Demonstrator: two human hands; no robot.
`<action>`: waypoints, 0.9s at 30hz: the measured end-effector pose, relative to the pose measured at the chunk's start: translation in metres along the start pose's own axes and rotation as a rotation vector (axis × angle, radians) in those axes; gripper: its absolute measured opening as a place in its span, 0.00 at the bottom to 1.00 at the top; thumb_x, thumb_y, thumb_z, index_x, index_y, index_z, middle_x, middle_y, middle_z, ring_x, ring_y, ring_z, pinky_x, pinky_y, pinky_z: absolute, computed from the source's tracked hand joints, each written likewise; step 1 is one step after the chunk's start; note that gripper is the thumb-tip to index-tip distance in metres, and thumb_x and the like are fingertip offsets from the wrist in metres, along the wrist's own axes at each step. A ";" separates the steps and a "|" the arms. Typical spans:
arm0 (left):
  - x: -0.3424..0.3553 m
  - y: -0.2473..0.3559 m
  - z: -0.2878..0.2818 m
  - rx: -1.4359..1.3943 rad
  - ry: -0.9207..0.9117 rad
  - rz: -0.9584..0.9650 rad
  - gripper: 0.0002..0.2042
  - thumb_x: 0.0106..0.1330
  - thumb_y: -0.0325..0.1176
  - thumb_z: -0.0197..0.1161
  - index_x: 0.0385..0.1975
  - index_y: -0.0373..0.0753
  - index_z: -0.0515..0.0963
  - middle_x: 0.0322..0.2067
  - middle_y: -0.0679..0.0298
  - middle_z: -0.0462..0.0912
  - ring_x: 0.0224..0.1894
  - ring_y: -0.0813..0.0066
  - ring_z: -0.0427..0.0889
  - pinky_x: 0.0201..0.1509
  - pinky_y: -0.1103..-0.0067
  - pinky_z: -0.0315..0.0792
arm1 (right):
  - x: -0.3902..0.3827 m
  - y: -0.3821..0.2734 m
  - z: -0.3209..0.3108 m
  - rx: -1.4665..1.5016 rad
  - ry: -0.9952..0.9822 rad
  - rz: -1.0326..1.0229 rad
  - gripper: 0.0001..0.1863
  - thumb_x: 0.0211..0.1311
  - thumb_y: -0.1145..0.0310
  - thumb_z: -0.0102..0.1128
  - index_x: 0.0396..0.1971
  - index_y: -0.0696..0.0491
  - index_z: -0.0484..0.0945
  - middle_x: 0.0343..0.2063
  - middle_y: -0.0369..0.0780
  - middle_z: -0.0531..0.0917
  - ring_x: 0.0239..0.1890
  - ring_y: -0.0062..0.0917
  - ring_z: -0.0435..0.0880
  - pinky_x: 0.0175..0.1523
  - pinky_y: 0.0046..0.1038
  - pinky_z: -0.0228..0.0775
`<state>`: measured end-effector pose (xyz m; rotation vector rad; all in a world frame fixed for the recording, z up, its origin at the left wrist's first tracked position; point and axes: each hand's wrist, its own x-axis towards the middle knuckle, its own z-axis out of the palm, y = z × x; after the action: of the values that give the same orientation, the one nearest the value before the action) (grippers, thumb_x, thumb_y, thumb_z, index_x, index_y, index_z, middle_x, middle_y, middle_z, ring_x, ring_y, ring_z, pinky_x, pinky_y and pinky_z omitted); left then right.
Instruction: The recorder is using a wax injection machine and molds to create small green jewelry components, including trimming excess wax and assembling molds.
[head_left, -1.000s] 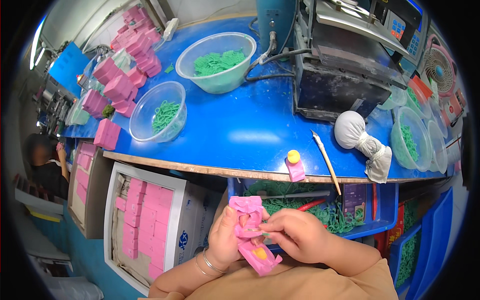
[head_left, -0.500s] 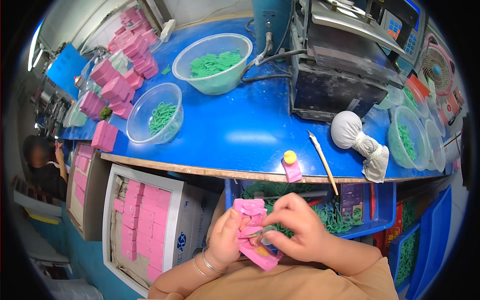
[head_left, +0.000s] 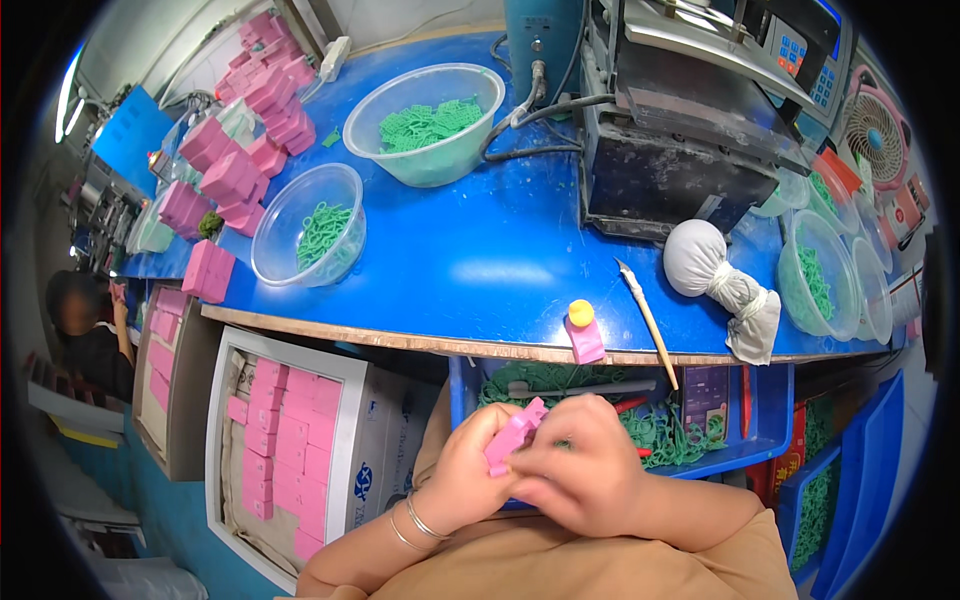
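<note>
My left hand (head_left: pixel 462 478) and right hand (head_left: pixel 575 470) both grip a small pink case (head_left: pixel 514 436), fingers clenched around it, just below the blue workbench (head_left: pixel 480 270) edge. On the workbench above sit another pink piece with a yellow cap (head_left: pixel 583 330) and a wooden-handled tool (head_left: pixel 648 322).

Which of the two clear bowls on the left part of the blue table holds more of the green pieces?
The larger bowl farther back, near the machine, is heaped with them. The smaller bowl closer to the table's edge has only a scattering.
</note>
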<state>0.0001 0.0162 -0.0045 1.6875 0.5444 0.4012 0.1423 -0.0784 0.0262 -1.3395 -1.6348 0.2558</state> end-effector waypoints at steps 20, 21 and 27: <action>-0.011 0.010 -0.001 -0.609 -0.129 -0.215 0.23 0.71 0.46 0.39 0.57 0.34 0.59 0.38 0.64 0.72 0.33 0.82 0.72 0.38 0.83 0.69 | -0.004 0.008 -0.006 0.088 -0.151 0.034 0.08 0.45 0.76 0.61 0.27 0.57 0.73 0.29 0.41 0.78 0.32 0.35 0.78 0.38 0.31 0.71; -0.012 0.010 -0.001 -0.608 -0.116 -0.218 0.23 0.72 0.46 0.38 0.58 0.34 0.58 0.39 0.63 0.72 0.34 0.81 0.72 0.39 0.82 0.69 | -0.004 0.008 -0.006 0.115 -0.171 0.063 0.08 0.45 0.76 0.61 0.27 0.57 0.72 0.29 0.41 0.78 0.32 0.35 0.78 0.38 0.31 0.71; -0.012 0.005 -0.003 -0.644 -0.118 -0.232 0.24 0.72 0.46 0.38 0.59 0.34 0.56 0.41 0.62 0.72 0.36 0.80 0.73 0.41 0.81 0.70 | -0.004 0.009 -0.008 0.175 -0.156 0.056 0.08 0.47 0.77 0.60 0.28 0.57 0.72 0.29 0.41 0.78 0.32 0.35 0.78 0.38 0.31 0.71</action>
<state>-0.0106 0.0109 0.0012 1.0097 0.4537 0.2664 0.1538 -0.0811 0.0222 -1.2590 -1.6630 0.5369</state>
